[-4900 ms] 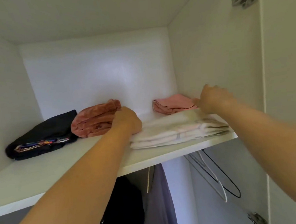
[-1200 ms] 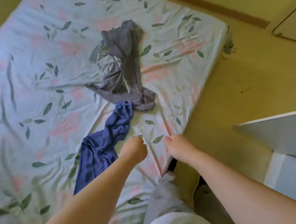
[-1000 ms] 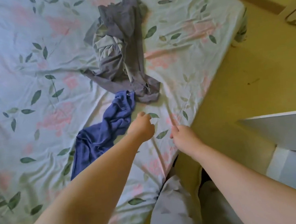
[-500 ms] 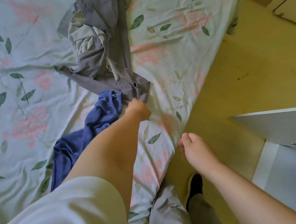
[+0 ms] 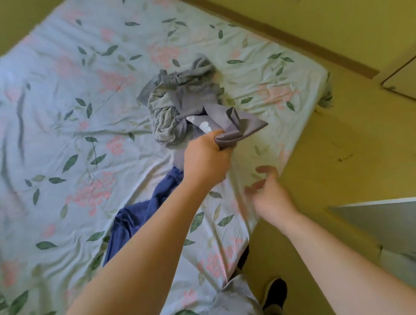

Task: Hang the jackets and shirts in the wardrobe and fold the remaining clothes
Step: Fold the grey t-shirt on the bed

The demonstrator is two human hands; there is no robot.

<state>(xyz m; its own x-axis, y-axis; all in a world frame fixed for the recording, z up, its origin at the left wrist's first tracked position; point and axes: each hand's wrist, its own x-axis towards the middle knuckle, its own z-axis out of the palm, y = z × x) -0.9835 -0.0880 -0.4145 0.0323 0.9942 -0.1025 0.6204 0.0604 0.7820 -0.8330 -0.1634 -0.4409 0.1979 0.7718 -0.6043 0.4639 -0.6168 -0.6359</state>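
A crumpled grey garment (image 5: 183,101) lies near the middle of the bed. My left hand (image 5: 205,157) grips one end of it and lifts that end off the floral sheet. A blue garment (image 5: 141,213) lies stretched on the bed below, partly hidden under my left forearm. My right hand (image 5: 270,194) hovers over the bed's near edge, blurred, with fingers loosely spread and nothing in them.
The bed (image 5: 44,123) with a floral sheet fills the left and centre. Yellow floor (image 5: 341,143) runs along its right side. A white wardrobe door edge (image 5: 400,219) juts in at the lower right. My legs and a dark shoe (image 5: 275,294) stand by the bed's corner.
My left hand has taken hold of the grey garment's end and pulled it up and toward me, bunching the cloth. My right hand has risen toward the bed's edge.
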